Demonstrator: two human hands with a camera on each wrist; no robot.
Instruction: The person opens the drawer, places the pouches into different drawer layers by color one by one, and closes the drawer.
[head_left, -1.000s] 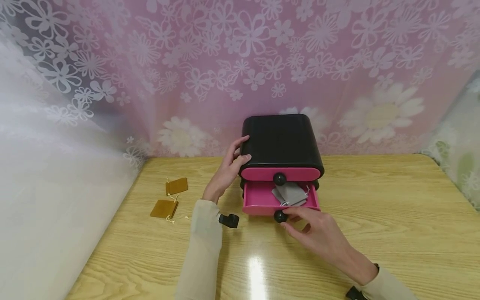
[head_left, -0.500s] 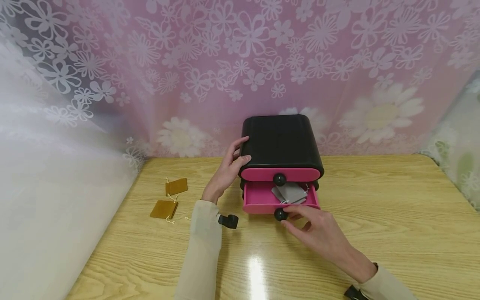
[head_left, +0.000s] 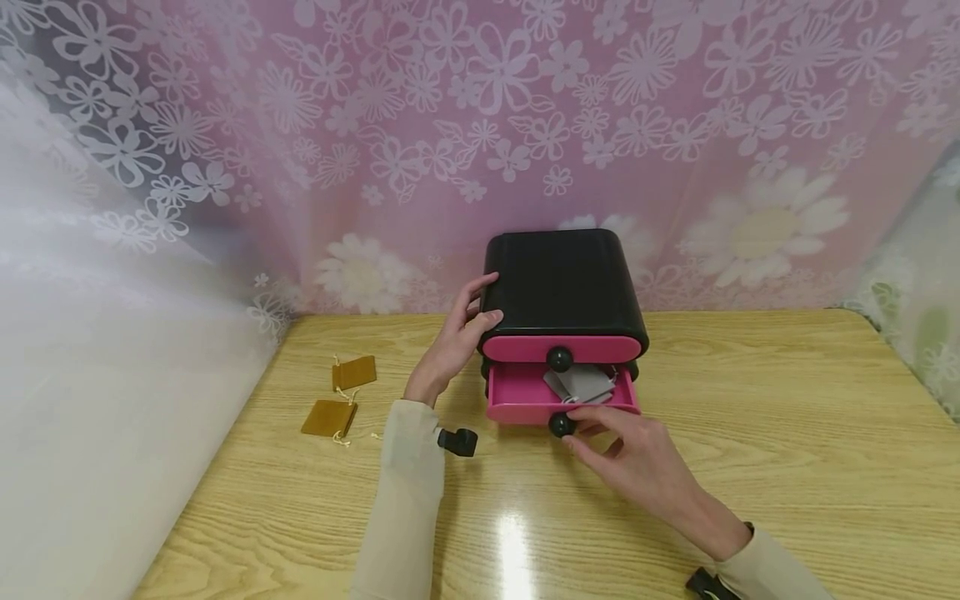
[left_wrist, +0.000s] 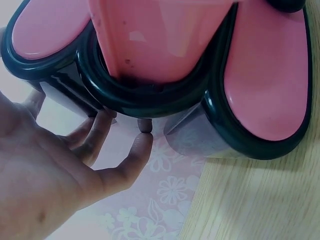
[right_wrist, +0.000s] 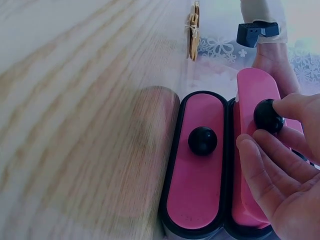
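Observation:
A black cabinet (head_left: 562, 283) with pink drawers stands at the back of the table. Its middle drawer (head_left: 517, 414) is part-way out, with grey drawstring pouches (head_left: 581, 385) lying inside towards the right. My right hand (head_left: 648, 462) pinches that drawer's round black knob (head_left: 562, 425) between thumb and fingers, as the right wrist view also shows. Against the cabinet's left side rests my left hand (head_left: 448, 343), fingers spread, thumb near the top edge. In the left wrist view, the thumb and fingertips (left_wrist: 145, 125) reach the cabinet's side by the middle level.
Two brown drawstring pouches (head_left: 330, 418) with pale cords lie on the wooden table (head_left: 787, 417) at the left. The bottom drawer (right_wrist: 200, 185) and the top drawer (head_left: 517, 348) are closed. A flowered curtain (head_left: 420, 167) hangs right behind the cabinet.
The middle drawer has slid slightly inward, my right hand moving with its knob. My left hand keeps its place on the cabinet's side.

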